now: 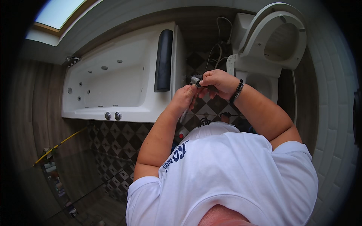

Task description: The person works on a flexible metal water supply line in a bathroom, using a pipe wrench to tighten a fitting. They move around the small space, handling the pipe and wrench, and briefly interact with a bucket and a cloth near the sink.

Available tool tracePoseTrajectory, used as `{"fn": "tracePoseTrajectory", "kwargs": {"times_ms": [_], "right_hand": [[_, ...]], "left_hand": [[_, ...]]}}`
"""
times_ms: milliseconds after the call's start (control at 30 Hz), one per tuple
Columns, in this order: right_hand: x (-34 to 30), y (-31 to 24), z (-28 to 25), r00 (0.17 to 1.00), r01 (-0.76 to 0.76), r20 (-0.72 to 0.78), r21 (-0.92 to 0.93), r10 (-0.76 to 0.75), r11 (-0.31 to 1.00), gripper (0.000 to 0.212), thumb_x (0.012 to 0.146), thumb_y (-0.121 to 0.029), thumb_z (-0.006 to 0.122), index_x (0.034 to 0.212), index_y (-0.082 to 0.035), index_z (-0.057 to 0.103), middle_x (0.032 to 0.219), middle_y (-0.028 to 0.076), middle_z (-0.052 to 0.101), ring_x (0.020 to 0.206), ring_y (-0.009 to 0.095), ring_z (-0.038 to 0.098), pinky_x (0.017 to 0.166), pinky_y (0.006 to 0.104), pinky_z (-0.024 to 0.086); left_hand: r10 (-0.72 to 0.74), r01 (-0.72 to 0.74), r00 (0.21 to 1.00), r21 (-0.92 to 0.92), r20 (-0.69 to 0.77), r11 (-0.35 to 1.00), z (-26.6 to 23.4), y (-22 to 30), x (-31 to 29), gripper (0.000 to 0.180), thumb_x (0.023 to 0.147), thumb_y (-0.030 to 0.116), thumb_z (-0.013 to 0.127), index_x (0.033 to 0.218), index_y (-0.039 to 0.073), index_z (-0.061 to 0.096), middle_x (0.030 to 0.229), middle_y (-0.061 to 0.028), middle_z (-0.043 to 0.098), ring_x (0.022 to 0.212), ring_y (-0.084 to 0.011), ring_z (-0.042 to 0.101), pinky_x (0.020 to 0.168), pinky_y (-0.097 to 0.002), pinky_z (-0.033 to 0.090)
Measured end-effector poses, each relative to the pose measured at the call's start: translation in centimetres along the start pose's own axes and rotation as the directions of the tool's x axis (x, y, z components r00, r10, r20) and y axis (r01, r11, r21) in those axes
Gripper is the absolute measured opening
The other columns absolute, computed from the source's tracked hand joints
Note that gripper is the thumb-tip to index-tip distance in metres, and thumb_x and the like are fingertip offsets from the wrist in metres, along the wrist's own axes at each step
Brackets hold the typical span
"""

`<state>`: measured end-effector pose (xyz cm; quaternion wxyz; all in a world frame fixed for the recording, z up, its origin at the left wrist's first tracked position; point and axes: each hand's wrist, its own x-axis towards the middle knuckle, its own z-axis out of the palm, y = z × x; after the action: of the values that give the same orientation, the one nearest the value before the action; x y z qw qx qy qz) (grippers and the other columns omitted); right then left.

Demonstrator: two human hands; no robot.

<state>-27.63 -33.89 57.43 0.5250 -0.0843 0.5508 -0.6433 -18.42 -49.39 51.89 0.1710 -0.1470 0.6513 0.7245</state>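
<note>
Both my hands meet in front of my body, above the floor between the bathtub and the toilet. A short silvery cylindrical fitting [195,80] with a dark opening sits between my fingertips. My left hand [183,99] pinches it from below and the left. From the right, my right hand [220,83] has thumb and fingers closed on its other side. A dark piece under my right fingers is mostly hidden, and I cannot make out its kind. Something thin and pale hangs below my left hand, partly covered by it.
Left is a white bathtub [113,111] with a black headrest cushion [163,62]. At the right stands a toilet [252,62], seat and lid raised; hoses [219,52] run beside it. A red-ended item [181,135] is near my body. A yellow pole [60,145] is at far left.
</note>
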Motion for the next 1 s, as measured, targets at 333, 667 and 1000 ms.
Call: {"fn": "tracePoseTrajectory", "kwargs": {"times_ms": [333,667,1000], "right_hand": [[-0.3,0.5,0.0,0.999,-0.045,0.0,0.036,0.045,0.998,0.008,0.072,-0.008,0.052,0.074,-0.001,0.049,0.071,0.011,0.059,0.067,0.019,0.062,0.047,0.0254,0.041],[0.1,0.7,-0.3,0.999,-0.053,0.009,-0.067,0.054,0.996,0.009,0.075,-0.01,0.052,0.077,-0.002,0.049,0.072,0.011,0.06,0.062,0.018,0.061,0.046,0.0247,0.042],[0.0,1.6,1.0,0.948,0.13,-0.242,-0.304,-0.209,0.944,0.014,0.083,-0.02,0.051,0.084,-0.006,0.047,0.057,0.001,0.053,0.046,0.007,0.05,0.038,0.0186,0.037]], "left_hand": [[-0.008,0.007,0.999,0.016,0.033,1.0,-0.1,-0.9,0.1,0.045,0.081,0.051,0.045,0.076,0.006,0.048,0.055,-0.0017,0.044,0.044,-0.0098,0.042,0.039,-0.0223,0.034],[-0.107,0.113,0.991,-0.067,0.086,0.991,0.1,0.3,-0.3,0.049,0.078,0.055,0.046,0.075,0.007,0.049,0.056,-0.0013,0.045,0.043,-0.0096,0.041,0.039,-0.0215,0.034],[-0.156,0.052,0.973,-0.5,-0.169,0.864,0.6,-0.6,0.1,0.05,0.073,0.059,0.05,0.079,0.01,0.045,0.057,0.0001,0.045,0.044,-0.0102,0.044,0.042,-0.0232,0.038]]}}
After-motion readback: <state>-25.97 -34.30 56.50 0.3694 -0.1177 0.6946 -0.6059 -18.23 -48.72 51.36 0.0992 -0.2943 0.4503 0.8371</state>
